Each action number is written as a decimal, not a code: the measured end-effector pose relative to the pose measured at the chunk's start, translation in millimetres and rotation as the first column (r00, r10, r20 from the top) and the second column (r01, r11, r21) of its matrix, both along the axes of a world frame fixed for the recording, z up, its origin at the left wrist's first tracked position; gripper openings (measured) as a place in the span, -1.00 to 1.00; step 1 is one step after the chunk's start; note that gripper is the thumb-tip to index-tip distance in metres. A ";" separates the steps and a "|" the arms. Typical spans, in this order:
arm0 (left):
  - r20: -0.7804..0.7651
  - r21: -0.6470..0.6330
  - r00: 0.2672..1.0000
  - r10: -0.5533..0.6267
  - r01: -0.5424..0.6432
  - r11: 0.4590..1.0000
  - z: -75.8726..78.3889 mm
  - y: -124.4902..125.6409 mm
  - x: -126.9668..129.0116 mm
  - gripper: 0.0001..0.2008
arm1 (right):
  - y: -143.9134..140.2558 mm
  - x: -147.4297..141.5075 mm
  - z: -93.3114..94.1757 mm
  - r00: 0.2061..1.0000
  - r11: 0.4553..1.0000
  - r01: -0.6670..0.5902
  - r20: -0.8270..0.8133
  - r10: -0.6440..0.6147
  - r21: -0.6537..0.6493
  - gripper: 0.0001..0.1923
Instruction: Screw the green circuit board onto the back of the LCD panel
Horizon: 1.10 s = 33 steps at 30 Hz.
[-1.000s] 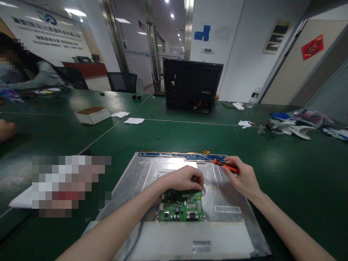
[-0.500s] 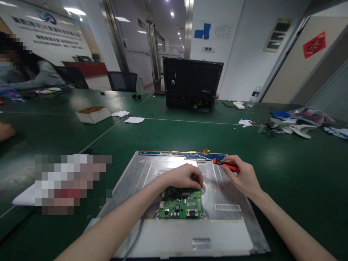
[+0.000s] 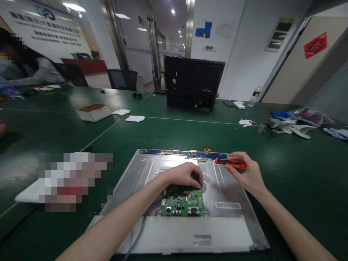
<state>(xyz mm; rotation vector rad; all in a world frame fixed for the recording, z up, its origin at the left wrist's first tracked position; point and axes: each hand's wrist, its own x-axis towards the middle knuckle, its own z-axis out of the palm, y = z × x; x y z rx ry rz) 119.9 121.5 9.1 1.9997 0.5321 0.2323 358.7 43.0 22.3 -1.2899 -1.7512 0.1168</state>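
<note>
A flat metal display panel lies back side up before me. A green circuit board sits at its middle, and a narrow blue circuit board runs along its far edge. My left hand is closed, fingertips together at the green board's far right corner; what they pinch, if anything, is hidden. Between thumb and fingers, my right hand grips an orange and black screwdriver. Its thin shaft points left, close to the blue board and a small connector.
Behind the panel a black monitor housing stands upright. An open white box and papers are at back left. Plastic bags and loose parts lie at right. A grey cable crosses the panel. Another person sits far left.
My right hand has moved slightly right with the screwdriver, which now lies more level. My left hand stays at the green board's corner. The person's hand at far left has drawn back.
</note>
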 end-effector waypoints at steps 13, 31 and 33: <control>-0.002 -0.011 1.000 -0.001 0.001 1.000 1.7 -2.4 1.5 -0.91 | -10.0 -25.4 109.2 0.895 0.963 -0.256 0.356 0.268 -0.080 -0.81; 0.007 0.068 1.000 0.008 -0.008 0.998 4.9 -6.7 -3.8 -0.91 | 4.2 -68.6 122.8 0.674 0.934 -0.255 0.647 0.357 -0.249 -0.85; 0.011 0.058 0.999 0.036 -0.037 0.998 4.8 -8.2 -3.8 -0.92 | 3.4 -70.7 123.7 0.671 0.930 -0.261 0.644 0.368 -0.260 -0.84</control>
